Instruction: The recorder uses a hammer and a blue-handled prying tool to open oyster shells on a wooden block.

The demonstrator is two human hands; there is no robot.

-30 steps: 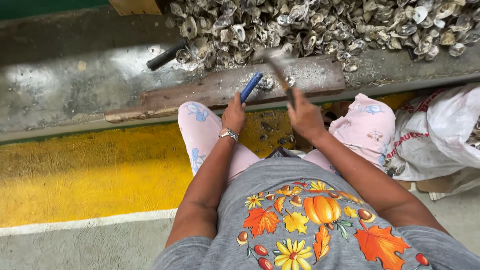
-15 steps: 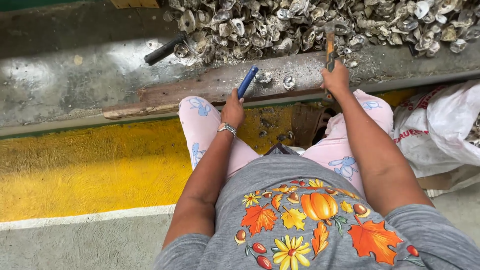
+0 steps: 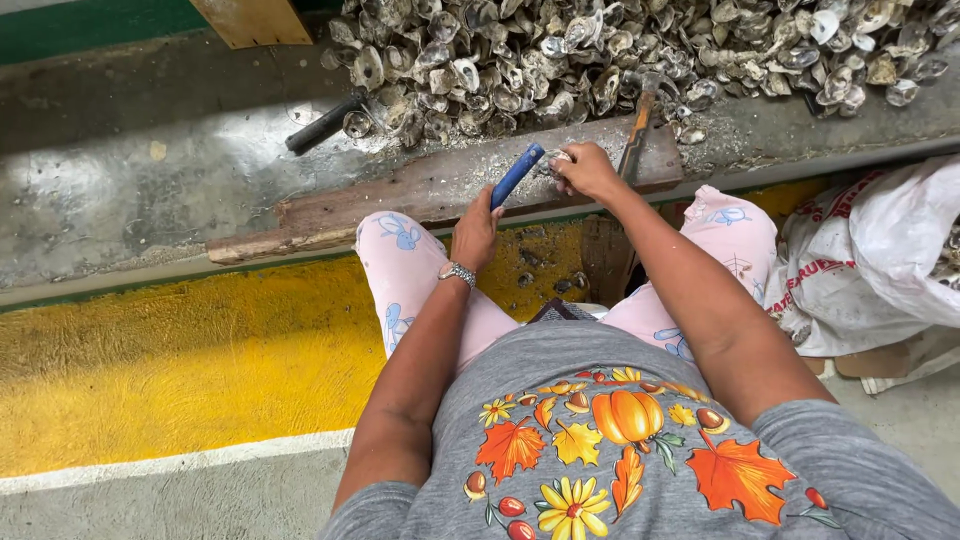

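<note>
Blue-handled knife (image 3: 517, 175) in left hand (image 3: 475, 232); right hand (image 3: 588, 170) grips rough shell (image 3: 556, 160).

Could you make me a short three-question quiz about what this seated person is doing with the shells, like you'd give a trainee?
1. True or false: the left hand holds a blue-handled tool.
2. What leans against the wooden plank beside the right hand? A) a hammer B) a broom C) a bucket
3. Fill in: the right hand presses a small ___ onto the plank.

Key: 1 true. 2 A, the hammer stands apart from the fingers, its head near the shell pile. 3 shell.
</note>
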